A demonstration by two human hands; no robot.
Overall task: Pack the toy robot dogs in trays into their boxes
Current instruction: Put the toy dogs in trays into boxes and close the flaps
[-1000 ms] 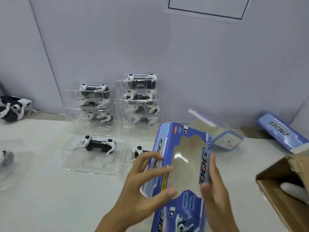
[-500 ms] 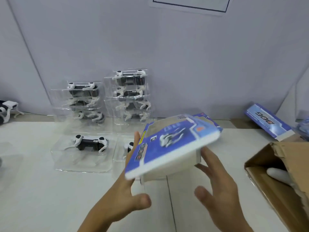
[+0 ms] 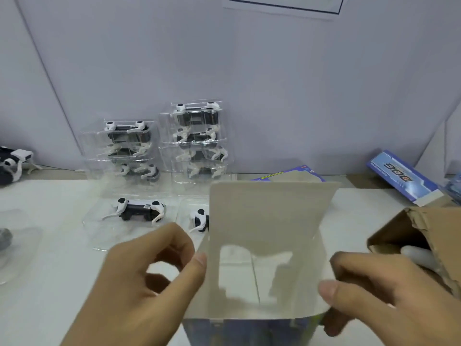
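Note:
I hold a blue toy box (image 3: pixel 264 221) upright in front of me, its grey cardboard inside and clear window facing me. My left hand (image 3: pixel 149 278) pinches its left edge with thumb and curled fingers. My right hand (image 3: pixel 389 293) grips its right edge, thumb on the inside face. Behind the box lie two clear trays, each with a black-and-white robot dog: one (image 3: pixel 139 208) in full view, the other (image 3: pixel 199 219) partly hidden by the box. Two stacks of filled trays (image 3: pixel 127 148) (image 3: pixel 199 141) stand against the wall.
An open brown carton (image 3: pixel 429 236) sits at the right with a white item inside. Another blue box (image 3: pixel 401 178) lies at the far right by the wall. A loose robot dog (image 3: pixel 12 163) sits at the far left. An empty clear tray (image 3: pixel 17 245) lies at the left edge.
The box has been turned from lying tilted with its printed face up to standing with its grey inside toward me. Both hands shifted from under it to its side edges.

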